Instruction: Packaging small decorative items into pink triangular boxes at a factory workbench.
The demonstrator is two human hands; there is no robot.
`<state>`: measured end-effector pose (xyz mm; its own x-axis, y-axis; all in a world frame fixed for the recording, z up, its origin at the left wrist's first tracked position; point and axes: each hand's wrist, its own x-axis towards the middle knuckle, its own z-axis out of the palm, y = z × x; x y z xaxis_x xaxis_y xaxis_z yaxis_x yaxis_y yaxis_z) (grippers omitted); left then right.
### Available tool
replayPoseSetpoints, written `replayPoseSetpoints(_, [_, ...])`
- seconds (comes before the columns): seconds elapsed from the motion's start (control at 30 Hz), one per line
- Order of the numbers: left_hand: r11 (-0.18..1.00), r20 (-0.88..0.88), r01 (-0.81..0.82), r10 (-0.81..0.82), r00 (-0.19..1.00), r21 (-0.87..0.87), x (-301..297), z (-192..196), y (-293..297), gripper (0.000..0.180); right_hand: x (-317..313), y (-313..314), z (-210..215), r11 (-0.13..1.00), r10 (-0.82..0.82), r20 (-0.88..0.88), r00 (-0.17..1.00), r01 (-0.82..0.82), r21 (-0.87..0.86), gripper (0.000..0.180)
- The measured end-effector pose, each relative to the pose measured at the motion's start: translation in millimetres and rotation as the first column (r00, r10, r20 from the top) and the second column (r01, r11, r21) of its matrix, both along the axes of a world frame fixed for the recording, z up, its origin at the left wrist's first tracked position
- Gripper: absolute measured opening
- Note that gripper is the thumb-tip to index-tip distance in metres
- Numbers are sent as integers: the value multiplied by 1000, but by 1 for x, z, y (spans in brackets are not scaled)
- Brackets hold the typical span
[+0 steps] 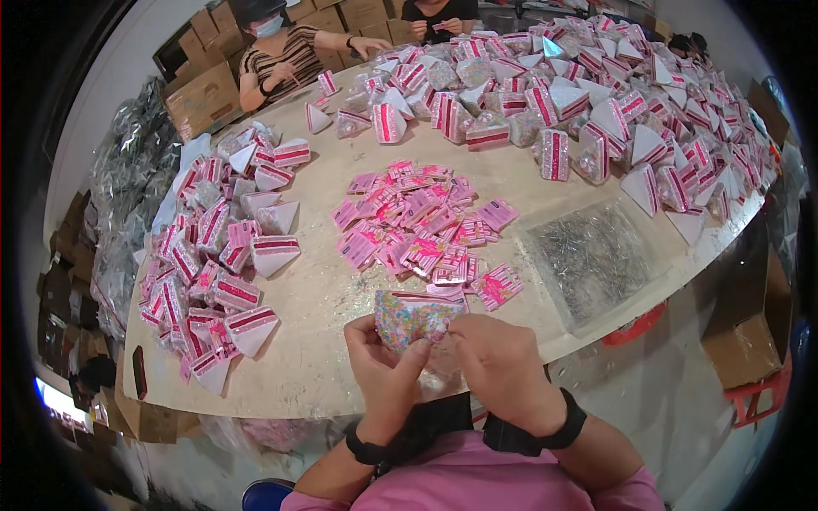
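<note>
Near the table's front edge my left hand (381, 362) grips a cake-slice-shaped pouch (407, 322) from its left side, thumb across the front. The pouch's face is covered with pastel sprinkles, and a pink-and-white band runs along its top. My right hand (504, 364) is closed in a pinch at the pouch's right edge; whatever lies between those fingertips is too small to make out. Just beyond both hands spreads a heap of pink printed cards (417, 226), some with striped fronts. Right of the heap lies a shallow clear tray (558, 315) holding many thin, wire-like pieces.
More cake-slice pouches are heaped at left (213, 238), some with pink cards. A larger pile of pouches (588, 94) covers the far right. Across the table, one masked person (285, 60) and another person (439, 21) work. Cardboard boxes (200, 98) stand behind.
</note>
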<state>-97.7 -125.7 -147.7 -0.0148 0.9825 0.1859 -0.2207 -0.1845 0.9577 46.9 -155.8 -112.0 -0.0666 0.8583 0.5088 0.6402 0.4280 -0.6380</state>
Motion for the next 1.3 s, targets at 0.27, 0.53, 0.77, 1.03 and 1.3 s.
replayPoseSetpoints(0.27, [999,-135,22,-27,990,-35,0,3,2,52,6,1,1,983,-54,198,979,17,185,10])
replayPoseSetpoints(0.53, [999,-129,7,-3,992,31,6,5,2,52,9,1,-2,997,-47,62,997,43,72,9])
replayPoseSetpoints(0.77, [1000,-117,17,-17,993,-2,7,8,0,50,9,0,3,999,-31,106,994,29,19,9])
replayPoseSetpoints(1.03, [995,-303,-24,51,952,93,4,3,0,53,8,-1,2,998,-43,24,999,44,-46,8])
replayPoseSetpoints(1.3, [981,-370,-58,125,921,186,2,-2,-3,57,7,0,2,982,-66,-75,995,51,-181,6])
